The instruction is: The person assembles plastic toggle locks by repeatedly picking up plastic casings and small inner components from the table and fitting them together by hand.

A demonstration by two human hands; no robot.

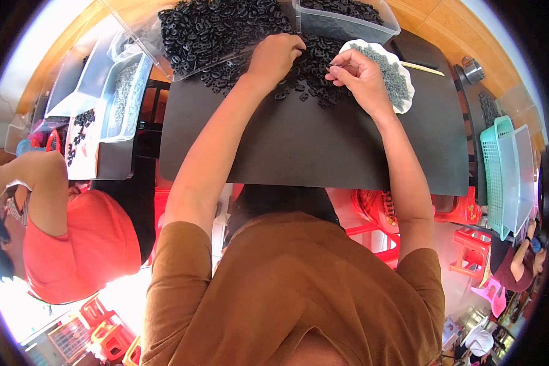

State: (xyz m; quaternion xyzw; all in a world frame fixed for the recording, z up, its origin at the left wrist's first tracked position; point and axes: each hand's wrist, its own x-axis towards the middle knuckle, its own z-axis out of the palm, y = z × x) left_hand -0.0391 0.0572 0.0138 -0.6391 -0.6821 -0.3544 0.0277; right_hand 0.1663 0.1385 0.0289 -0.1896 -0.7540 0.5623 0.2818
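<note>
My left hand [277,58] is at the edge of a heap of small black plastic pieces [323,73], its fingers curled and pressed together. Whatever its fingertips hold is hidden. To its right, my right hand [358,74] is pinched above the pieces' right side. Something tiny and dark seems to be at its fingertips, too small to name. Behind that hand sits a white scalloped dish [407,105] full of small grey parts [389,70]. The black pieces have small holes and lie loose on the dark table [287,146].
A clear tub [177,76] tipped toward me spills black pieces; another tub [390,27] stands at the back. Chopsticks [424,68] lie beside the dish. A metal cup [471,70] and green basket [497,177] are at right. A person in red [82,244] sits at left.
</note>
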